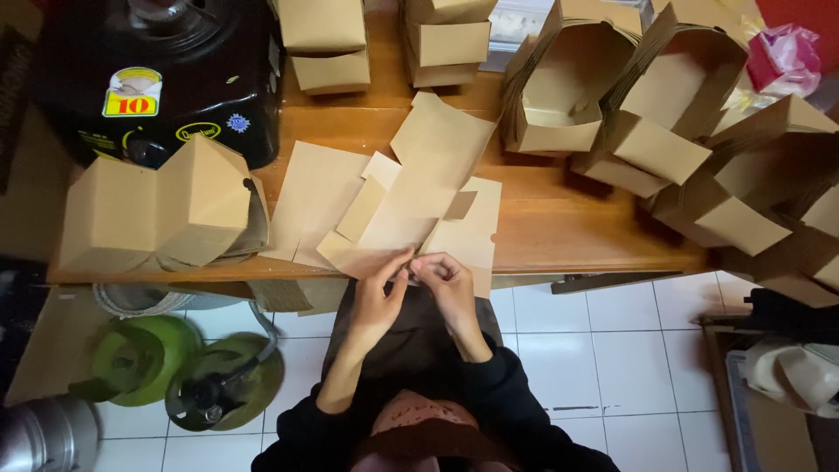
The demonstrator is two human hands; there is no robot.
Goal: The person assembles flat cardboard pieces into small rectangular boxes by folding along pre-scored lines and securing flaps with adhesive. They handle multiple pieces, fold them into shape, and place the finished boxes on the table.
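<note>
Folding a flat brown cardboard sheet (pixel 411 197) at the near table (pixel 559 223) edge, left hand (pixel 377 297) and right hand (pixel 446 284) fingers pinching its corner; likely needing a firm crease next.

Folded brown boxes (pixel 162 210) sit left of the hands; nested open cartons (pixel 559 96) crowd the wooden counter (pixel 559 223) upper right; green gas cylinders (pixel 144 358) stand lower left.

A home workspace turned small packing station: a wooden table (pixel 559 223) stacked to its far edge with folded brown cardboard food boxes (pixel 559 79), white tiled floor (pixel 603 350), green gas cylinders (pixel 144 358) under the table's left corner, black plastic drum (pixel 157 70).
</note>
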